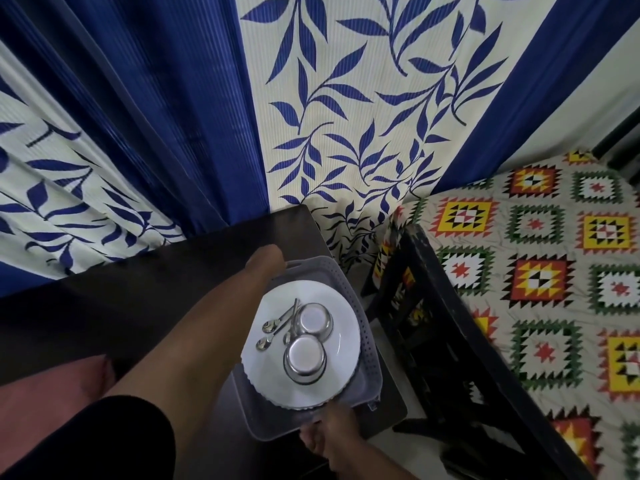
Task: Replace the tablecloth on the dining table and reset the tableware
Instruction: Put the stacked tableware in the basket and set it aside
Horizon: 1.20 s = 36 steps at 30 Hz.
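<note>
No readable text, label, brand, number or sign anywhere in view.

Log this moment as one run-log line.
left hand: grips tray far edge | right hand: grips tray near edge | tray: on dark table | load: white plate, two steel bowls, spoons
</note>
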{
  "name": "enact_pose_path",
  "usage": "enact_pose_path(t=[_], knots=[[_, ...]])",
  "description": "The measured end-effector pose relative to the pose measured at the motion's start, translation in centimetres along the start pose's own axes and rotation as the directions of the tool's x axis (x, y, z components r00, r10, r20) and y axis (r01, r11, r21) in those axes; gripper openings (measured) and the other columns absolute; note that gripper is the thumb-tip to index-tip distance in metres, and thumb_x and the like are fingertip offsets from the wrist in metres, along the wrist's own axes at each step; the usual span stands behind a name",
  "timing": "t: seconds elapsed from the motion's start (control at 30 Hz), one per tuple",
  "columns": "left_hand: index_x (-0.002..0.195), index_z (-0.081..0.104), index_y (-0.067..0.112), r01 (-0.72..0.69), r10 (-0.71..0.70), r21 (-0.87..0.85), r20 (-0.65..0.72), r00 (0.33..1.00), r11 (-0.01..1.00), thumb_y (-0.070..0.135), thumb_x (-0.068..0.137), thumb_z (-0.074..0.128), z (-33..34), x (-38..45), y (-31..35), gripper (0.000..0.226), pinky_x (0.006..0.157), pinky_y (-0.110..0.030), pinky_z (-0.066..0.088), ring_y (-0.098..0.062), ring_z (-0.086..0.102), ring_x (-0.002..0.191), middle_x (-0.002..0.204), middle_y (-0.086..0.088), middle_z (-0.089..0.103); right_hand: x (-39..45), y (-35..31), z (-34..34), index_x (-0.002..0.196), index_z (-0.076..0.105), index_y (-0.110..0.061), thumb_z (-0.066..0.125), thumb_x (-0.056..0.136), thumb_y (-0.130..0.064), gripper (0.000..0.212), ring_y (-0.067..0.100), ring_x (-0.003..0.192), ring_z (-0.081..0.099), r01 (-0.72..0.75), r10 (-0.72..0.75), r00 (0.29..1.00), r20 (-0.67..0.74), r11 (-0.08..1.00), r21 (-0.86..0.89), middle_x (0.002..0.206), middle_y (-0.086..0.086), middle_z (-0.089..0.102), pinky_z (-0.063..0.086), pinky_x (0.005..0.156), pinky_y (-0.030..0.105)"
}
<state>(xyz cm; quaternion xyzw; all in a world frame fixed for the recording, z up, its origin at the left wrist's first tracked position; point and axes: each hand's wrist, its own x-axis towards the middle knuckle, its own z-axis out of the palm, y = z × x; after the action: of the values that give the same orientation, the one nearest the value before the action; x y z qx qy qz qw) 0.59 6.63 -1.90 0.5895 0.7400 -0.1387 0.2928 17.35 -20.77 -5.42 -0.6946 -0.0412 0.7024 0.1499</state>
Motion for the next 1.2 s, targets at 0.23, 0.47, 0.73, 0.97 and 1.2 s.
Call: enact_pose_path(t=[0.23, 0.47, 0.73, 0.97, 1.2], knots=[[0.115, 0.070, 0.007, -0.021, 0.021, 0.036, -0.019, 1.000, 0.999, 0.032, 0.093, 0.056, 0.5, 0.2, -0.8, 0.037, 0.087, -0.039, 0.052, -0.035, 0.064, 0.109, 0.120, -0.014, 0.068, -1.4, -0.6, -1.1, 0.088, 0.062, -0.001, 0.036, 0.099, -0.004, 0.029, 0.019, 0.048, 0.057, -0.035, 0.023, 0.994, 0.110, 0.994, 0.108, 0.061, 0.012, 0.064, 0.054, 0.045, 0.028], [0.119, 0.068, 0.008, -0.084, 0.077, -0.050, -0.124, 0.989, 0.995, 0.020, 0.095, 0.051, -1.7, -5.4, 2.0, 0.031, 0.095, -0.041, 0.053, -0.034, 0.063, 0.113, 0.122, -0.013, 0.066, -4.1, -0.8, -2.4, 0.086, 0.061, -0.001, 0.045, 0.104, -0.022, 0.032, 0.022, 0.058, 0.059, 0.027, -0.036, 0.991, 0.130, 0.997, 0.071, 0.058, 0.010, 0.064, 0.054, 0.048, 0.029], [0.103, 0.068, 0.015, -0.353, 0.279, -0.150, -0.370, 0.886, 0.923, 0.032, 0.095, 0.047, -4.3, -9.7, 7.5, 0.029, 0.084, -0.036, 0.051, -0.025, 0.062, 0.093, 0.104, -0.005, 0.068, -6.9, -2.1, -5.0, 0.093, 0.054, -0.001, 0.045, 0.102, -0.012, 0.017, 0.022, 0.053, 0.058, 0.169, -0.168, 0.985, 0.050, 0.986, -0.014, 0.068, 0.014, 0.061, 0.051, 0.041, 0.025], [0.101, 0.067, 0.019, -0.556, 0.353, -0.292, -0.529, 0.772, 0.778, 0.030, 0.100, 0.050, -5.7, -16.1, 15.2, 0.020, 0.082, -0.040, 0.058, -0.017, 0.068, 0.085, 0.096, 0.000, 0.072, -15.0, -6.4, -9.6, 0.095, 0.057, -0.003, 0.050, 0.101, -0.011, 0.012, 0.021, 0.059, 0.061, 0.486, -0.478, 0.856, 0.197, 0.874, 0.013, 0.073, 0.013, 0.061, 0.051, 0.051, 0.027], [0.101, 0.066, 0.015, -0.678, 0.496, -0.293, -0.501, 0.709, 0.674, 0.025, 0.101, 0.047, -3.0, -23.9, 26.6, 0.022, 0.068, -0.030, 0.056, -0.015, 0.070, 0.081, 0.092, 0.003, 0.072, -22.3, -10.4, -20.7, 0.100, 0.065, -0.006, 0.051, 0.104, -0.020, 0.020, 0.021, 0.065, 0.066, 0.840, -0.834, 0.541, 0.111, 0.542, -0.030, 0.083, 0.015, 0.071, 0.053, 0.058, 0.030]])
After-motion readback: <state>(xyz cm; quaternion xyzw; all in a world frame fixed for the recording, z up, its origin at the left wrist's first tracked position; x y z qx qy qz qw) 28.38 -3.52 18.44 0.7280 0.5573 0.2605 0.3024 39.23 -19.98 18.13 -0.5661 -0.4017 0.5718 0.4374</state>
